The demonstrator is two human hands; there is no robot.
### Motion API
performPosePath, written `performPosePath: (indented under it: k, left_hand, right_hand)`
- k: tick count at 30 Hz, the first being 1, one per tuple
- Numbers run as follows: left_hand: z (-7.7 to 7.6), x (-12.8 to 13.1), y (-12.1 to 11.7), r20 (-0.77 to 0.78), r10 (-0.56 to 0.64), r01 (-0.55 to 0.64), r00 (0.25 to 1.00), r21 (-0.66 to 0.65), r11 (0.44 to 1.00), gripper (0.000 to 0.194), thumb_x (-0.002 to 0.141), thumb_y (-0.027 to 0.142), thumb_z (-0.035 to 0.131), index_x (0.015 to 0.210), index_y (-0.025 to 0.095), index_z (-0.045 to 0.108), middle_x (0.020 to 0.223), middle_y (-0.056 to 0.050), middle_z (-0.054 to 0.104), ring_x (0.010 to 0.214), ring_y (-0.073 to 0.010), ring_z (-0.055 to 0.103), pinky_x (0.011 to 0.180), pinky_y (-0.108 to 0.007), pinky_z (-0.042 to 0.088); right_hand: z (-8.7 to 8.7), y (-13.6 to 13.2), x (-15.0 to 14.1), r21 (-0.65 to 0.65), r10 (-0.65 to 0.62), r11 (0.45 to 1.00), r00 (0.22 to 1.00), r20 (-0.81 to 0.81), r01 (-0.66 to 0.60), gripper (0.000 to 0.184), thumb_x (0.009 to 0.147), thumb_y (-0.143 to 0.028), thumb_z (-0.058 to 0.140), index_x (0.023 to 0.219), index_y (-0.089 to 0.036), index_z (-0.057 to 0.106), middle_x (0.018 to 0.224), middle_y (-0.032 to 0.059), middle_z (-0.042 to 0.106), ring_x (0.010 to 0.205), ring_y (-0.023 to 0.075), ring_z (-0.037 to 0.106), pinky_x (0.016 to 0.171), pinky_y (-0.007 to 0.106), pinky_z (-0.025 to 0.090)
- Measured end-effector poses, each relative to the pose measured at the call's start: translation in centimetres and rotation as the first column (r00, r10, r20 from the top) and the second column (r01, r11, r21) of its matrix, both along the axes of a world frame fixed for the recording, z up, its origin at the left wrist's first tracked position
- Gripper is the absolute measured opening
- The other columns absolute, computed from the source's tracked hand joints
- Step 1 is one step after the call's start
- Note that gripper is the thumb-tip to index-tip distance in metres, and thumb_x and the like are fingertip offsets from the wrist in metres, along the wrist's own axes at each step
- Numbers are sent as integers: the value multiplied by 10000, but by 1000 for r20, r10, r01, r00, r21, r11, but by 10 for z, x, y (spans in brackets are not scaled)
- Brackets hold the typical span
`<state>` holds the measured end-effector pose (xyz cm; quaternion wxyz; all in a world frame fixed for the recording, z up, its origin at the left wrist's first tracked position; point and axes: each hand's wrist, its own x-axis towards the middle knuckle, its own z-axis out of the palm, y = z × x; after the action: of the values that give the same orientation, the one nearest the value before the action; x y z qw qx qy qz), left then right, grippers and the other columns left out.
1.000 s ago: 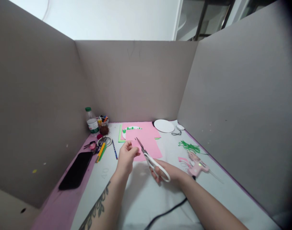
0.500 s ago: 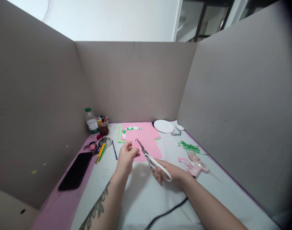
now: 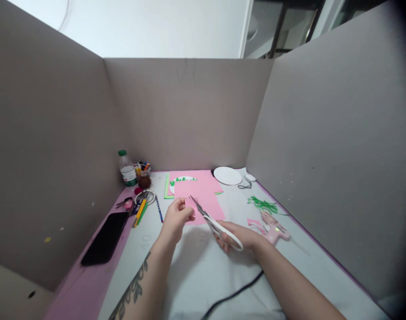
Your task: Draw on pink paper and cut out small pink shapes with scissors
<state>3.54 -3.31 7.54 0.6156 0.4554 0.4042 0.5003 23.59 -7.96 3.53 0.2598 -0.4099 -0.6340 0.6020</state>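
My right hand [image 3: 234, 238] grips white-handled scissors [image 3: 218, 226], their blades pointing up and left over the pink paper [image 3: 207, 209]. The blades look almost closed. Just left of the blade tips is my left hand [image 3: 176, 218], its thumb and fingers pressed together. Whatever sits in that pinch, if anything, is too small or hidden to name. Behind the hands, more pink sheets [image 3: 209, 180] partly cover a white round piece with green leaf-like shapes [image 3: 184, 178].
On the left are a phone [image 3: 106, 238], a yellow cutter [image 3: 139, 212], a pencil [image 3: 159, 209] and a bottle [image 3: 127, 171]. To the right lie a pink glue gun [image 3: 275, 231], green strips [image 3: 263, 204] and a white disc [image 3: 227, 175]. Grey panels [image 3: 189, 111] enclose the table.
My right hand and the scissors have shifted slightly right and the blade tips a little lower. My left hand has barely moved, still pinched.
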Motion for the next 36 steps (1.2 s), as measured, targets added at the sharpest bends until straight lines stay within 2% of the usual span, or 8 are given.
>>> performPosePath:
  k: [8, 11, 16, 25, 31, 36]
  left_hand:
    - [0, -4, 2, -57, -46, 47, 997, 26, 999, 256, 524, 112, 581, 766, 159, 514, 619, 36, 547, 519, -73, 484, 535, -215, 453]
    - [0, -7, 3, -109, -85, 90, 990, 43, 995, 255, 534, 112, 582, 769, 164, 496, 604, 47, 520, 518, -76, 488, 536, -218, 453]
    - [6, -12, 1, -148, -105, 112, 983, 38, 993, 398, 527, 98, 585, 887, 199, 450, 567, 97, 436, 498, -89, 493, 496, -214, 433]
    - [13, -18, -2, -210, -173, 192, 962, 72, 979, 409, 531, 81, 551, 903, 199, 429, 546, 104, 422, 483, -84, 478, 498, -205, 385]
    - [14, -20, 0, -199, -155, 174, 968, 81, 981, 392, 542, 98, 568, 893, 203, 429, 539, 109, 418, 497, -86, 459, 522, -213, 406]
    - [12, -18, 2, -164, -74, 89, 984, 88, 992, 388, 533, 95, 574, 879, 204, 438, 573, 103, 418, 501, -84, 457, 526, -222, 429]
  right_hand:
    - [1, 1, 7, 8, 32, 999, 999, 16, -32, 243, 692, -330, 601, 835, -180, 475, 683, -30, 491, 566, 102, 505, 501, 226, 455]
    - [-2, 3, 14, -13, 33, 999, 999, 36, -33, 209, 669, -255, 571, 840, -181, 475, 692, -31, 499, 572, 102, 505, 519, 236, 459]
    - [-1, 3, 25, -86, 27, 996, 996, 80, -21, 243, 595, -194, 549, 827, -183, 477, 686, -40, 493, 565, 102, 496, 518, 228, 440]
    - [-1, 4, 38, -10, 58, 998, 984, 167, -58, 201, 582, -135, 482, 778, -180, 482, 666, -43, 484, 538, 82, 466, 466, 176, 371]
    - [-3, 4, 40, -8, 59, 998, 984, 169, -58, 182, 588, -125, 473, 761, -185, 466, 653, -48, 490, 509, 78, 453, 453, 178, 359]
    - [-9, 6, 40, -42, 51, 998, 987, 153, -45, 243, 568, -110, 472, 797, -190, 479, 630, -54, 507, 500, 90, 473, 454, 186, 359]
